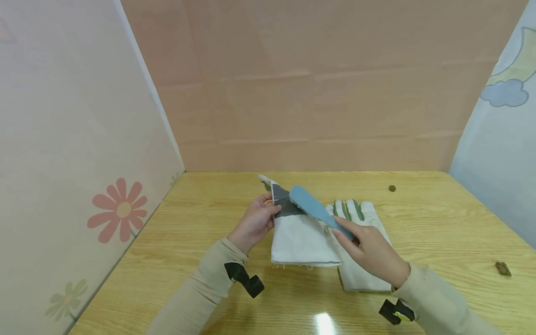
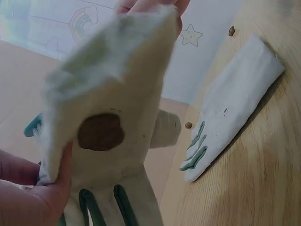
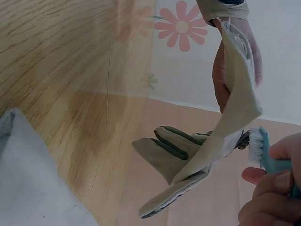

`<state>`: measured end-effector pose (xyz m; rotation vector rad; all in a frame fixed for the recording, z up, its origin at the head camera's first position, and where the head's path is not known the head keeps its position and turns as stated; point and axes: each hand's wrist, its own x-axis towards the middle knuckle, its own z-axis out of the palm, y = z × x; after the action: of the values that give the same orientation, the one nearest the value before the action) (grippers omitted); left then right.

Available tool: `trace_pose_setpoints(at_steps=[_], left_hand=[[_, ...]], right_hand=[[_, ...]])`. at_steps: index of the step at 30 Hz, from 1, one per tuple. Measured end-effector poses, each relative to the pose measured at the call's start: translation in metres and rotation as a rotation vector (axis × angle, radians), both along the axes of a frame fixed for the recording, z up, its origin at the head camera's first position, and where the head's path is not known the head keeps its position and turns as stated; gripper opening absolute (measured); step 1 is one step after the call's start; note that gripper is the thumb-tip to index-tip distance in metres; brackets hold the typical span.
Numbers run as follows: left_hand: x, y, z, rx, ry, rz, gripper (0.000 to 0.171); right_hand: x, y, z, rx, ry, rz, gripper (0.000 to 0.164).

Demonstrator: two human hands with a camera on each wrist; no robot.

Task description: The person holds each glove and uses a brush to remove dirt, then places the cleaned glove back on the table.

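My left hand [image 1: 253, 222] pinches a white work glove [image 1: 303, 239] by its edge, above the table; the glove has a grey band and, in the left wrist view, green strips along its fingers. My right hand [image 1: 372, 249] grips a light blue brush [image 1: 311, 204] by its handle, its head over the grey band. In the right wrist view the white bristles [image 3: 255, 148] are turned toward the glove, right beside a dark brown lump [image 3: 243, 140] on it. The left wrist view shows a brown patch [image 2: 101, 132] on the glove's near face.
A second white glove [image 1: 364, 277] with green-trimmed fingers lies flat on the wooden table [image 1: 176, 260], under and right of the held one. One small brown lump [image 1: 392, 188] sits toward the back, another lump [image 1: 503, 268] near the right edge. Walls enclose the left, back and right.
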<state>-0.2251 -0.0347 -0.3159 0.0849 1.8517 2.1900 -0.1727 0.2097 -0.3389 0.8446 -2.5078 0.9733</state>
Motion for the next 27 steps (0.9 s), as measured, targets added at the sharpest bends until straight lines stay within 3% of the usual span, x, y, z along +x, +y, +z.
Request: trace_pose_setpoints(at_steps=[8, 21, 27], left_hand=[[0.0011, -0.0011, -0.0013, -0.058, 0.04, -0.093, 0.039], [0.0044, -0.0007, 0.001, -0.05, 0.042, -0.084, 0.038], [0.0041, -0.0033, 0.0043, -0.049, 0.021, -0.026, 0.038]], right_hand=[[-0.0028, -0.0007, -0.0021, 0.006, -0.055, 0.006, 0.036], [0.0028, -0.0062, -0.0078, 0.021, -0.039, -0.013, 0.035], [0.0036, -0.0039, -0.0078, 0.019, -0.024, -0.017, 0.034]])
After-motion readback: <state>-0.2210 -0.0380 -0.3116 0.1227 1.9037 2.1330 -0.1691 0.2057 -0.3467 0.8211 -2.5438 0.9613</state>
